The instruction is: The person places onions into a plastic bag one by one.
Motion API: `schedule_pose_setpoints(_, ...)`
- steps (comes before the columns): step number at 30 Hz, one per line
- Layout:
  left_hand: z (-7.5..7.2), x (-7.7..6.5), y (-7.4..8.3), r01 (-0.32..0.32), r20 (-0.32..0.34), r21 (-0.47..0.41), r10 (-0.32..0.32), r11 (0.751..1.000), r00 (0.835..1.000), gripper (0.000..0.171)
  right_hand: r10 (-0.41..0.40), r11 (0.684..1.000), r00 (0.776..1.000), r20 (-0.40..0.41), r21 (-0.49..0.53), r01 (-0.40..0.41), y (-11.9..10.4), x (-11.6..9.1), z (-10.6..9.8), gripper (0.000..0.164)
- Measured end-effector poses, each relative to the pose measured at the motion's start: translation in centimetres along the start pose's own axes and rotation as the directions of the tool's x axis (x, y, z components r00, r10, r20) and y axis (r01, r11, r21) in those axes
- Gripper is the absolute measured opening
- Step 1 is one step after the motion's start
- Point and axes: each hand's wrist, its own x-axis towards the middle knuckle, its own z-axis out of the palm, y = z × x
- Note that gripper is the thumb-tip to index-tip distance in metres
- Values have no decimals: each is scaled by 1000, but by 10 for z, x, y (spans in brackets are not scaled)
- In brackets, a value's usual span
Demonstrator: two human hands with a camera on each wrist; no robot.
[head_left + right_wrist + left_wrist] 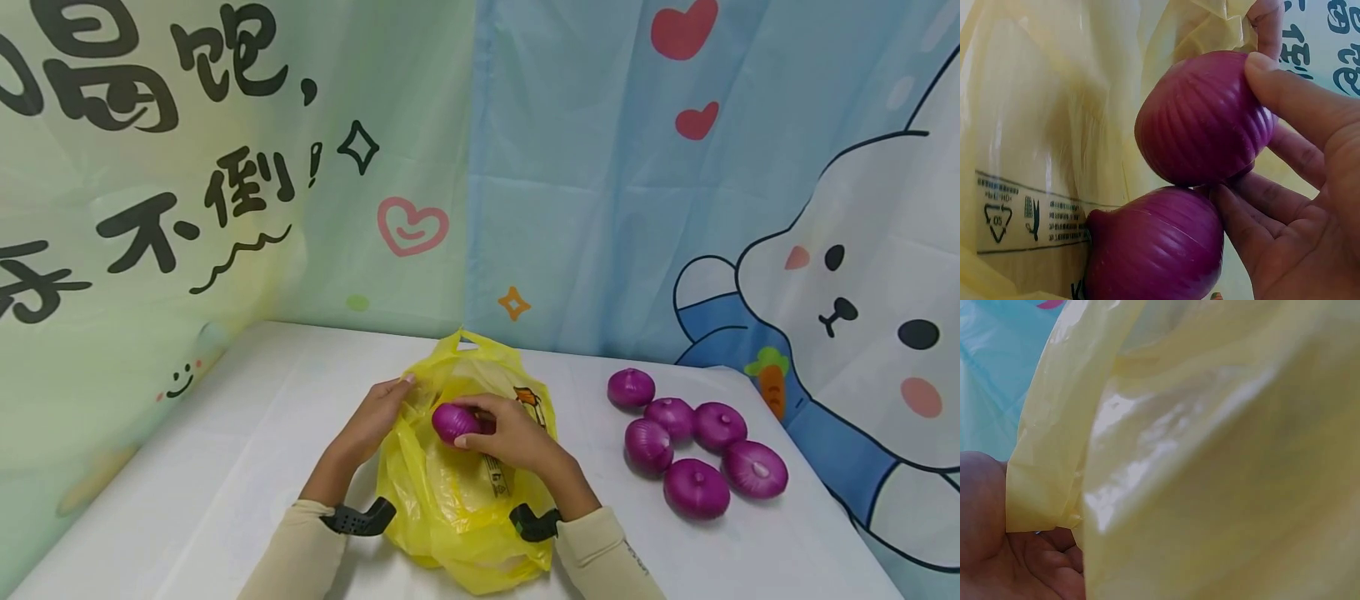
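Observation:
A yellow plastic bag [450, 533] stands with its mouth spread on the white table. My left hand [377, 417] grips the bag's left rim, and in the left wrist view yellow film [1197, 487] covers most of its fingers. At the bag's mouth, my right hand [517, 433] holds a red onion [453, 423] between thumb and fingers. The right wrist view shows this held onion [1200, 119] and a second red onion [1160, 250] right below it, touching a fingertip. Whether the hand also bears that second onion, I cannot tell.
Several red onions [697, 489] lie grouped on the white table [600, 550], right of the bag. Behind the table hangs a printed cloth backdrop [570, 208] with hearts, writing and a cartoon bear. Each wrist wears a black camera band [360, 518].

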Motion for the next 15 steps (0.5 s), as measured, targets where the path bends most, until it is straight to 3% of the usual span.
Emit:
schedule_pose_setpoints(9,0,0,1,6,11,-1,-6,1000,1000,50,-10,989,1000,2,-148,10,4,-1,-4,55)
schedule_pose_setpoints(15,1,1,0,0,8,-6,0,1000,1000,48,5,988,1000,-20,-157,-8,3,-2,-7,52)
